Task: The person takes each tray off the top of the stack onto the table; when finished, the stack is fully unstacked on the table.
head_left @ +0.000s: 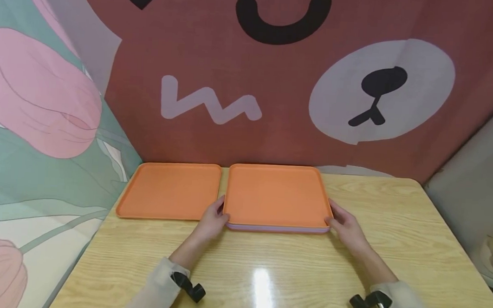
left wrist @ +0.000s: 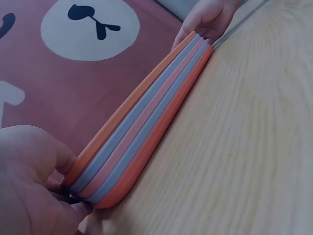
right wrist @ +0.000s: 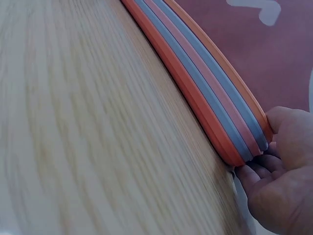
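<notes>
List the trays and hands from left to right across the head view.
Flat orange rectangular tray, left hand, orange-topped stack of rectangular trays, right hand.

A wood-grain table (head_left: pixel 303 264) stands against a reddish-brown backdrop (head_left: pixel 213 143) printed with a bear's pale muzzle (head_left: pixel 337 93), dark nose (head_left: pixel 384 82), a black curve (head_left: pixel 282 33) and a pale zigzag (head_left: pixel 207 96). At left, pink flowers (head_left: pixel 44 92) and green leaves (head_left: pixel 40 180) cover a second surface; a plain grey wall (head_left: pixel 479 175) rises at right. A bright streak of light (head_left: pixel 263 292) reflects off the tabletop.
</notes>
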The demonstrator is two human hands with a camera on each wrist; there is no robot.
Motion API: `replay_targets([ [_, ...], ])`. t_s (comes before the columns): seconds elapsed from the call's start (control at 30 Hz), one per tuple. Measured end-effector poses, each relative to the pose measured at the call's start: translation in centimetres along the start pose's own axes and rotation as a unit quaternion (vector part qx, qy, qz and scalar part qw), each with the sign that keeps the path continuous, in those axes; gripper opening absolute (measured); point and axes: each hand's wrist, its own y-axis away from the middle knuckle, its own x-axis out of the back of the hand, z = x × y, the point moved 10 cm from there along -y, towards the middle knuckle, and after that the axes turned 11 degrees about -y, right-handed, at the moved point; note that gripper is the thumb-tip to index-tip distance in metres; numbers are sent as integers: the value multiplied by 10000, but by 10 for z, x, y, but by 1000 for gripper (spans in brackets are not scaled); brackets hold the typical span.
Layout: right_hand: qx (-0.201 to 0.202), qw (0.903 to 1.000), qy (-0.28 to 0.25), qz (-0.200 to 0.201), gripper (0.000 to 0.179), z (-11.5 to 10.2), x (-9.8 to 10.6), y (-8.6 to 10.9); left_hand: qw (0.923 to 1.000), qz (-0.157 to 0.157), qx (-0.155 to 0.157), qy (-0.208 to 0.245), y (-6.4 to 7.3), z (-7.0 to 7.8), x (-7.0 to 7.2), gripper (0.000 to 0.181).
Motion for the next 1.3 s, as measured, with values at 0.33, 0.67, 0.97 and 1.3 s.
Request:
replay_targets([
  [0.33,-10,9998,-205,66,61,2,-17,-10,9997,114,100,-205,-5,1,17,67],
  [0.67,-157,9997,-138,84,62,4,-23,-14,9914,279,-27,-1277,-13,3,32,65],
  [0.97,-72,9998,73,180,61,-3,-23,-18,9949,480,-441,-767,-15,-8,36,63],
  [1.3,-35,9983,562,153,58,-17,-24,-25,9978,409,-331,-406,-12,-12,35,58],
])
